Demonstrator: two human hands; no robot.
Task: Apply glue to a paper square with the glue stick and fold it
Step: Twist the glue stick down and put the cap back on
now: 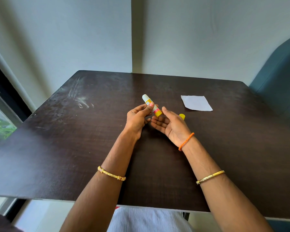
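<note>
1. Presently the left hand (pixel 137 119) is closed around the glue stick (pixel 151 105), thumb across the label and fingers curled behind the barrel. The stick is lifted off the tabletop (pixel 74 139), tilted, with its white uncapped end pointing toward the far edge and its yellow base toward the right hand.
2. Right hand (pixel 170 125) is open, palm up and turned toward the left hand, fingers loosely spread. It grips nothing; its thumb tip lies just beside the stick's yellow base, and contact cannot be confirmed.
3. Paper square (pixel 196 103), white, lies flat on the tabletop toward the far right corner, well apart from both hands, unfolded.
4. Yellow cap (pixel 182 116) rests on the tabletop just behind the right hand; only its upper part shows, the rest hidden by the hand.
5. Label print on the stick is too small to read. Left fingers are mostly hidden behind the stick and palm.
6. An orange braided wrist cord (pixel 186 141) is on the right wrist; gold bangles sit on both forearms.
7. Tabletop's left half and near edge are bare apart from pale smears toward the far left corner. A wall runs along the far edge; a teal chair back (pixel 281 77) stands past the right edge.
</note>
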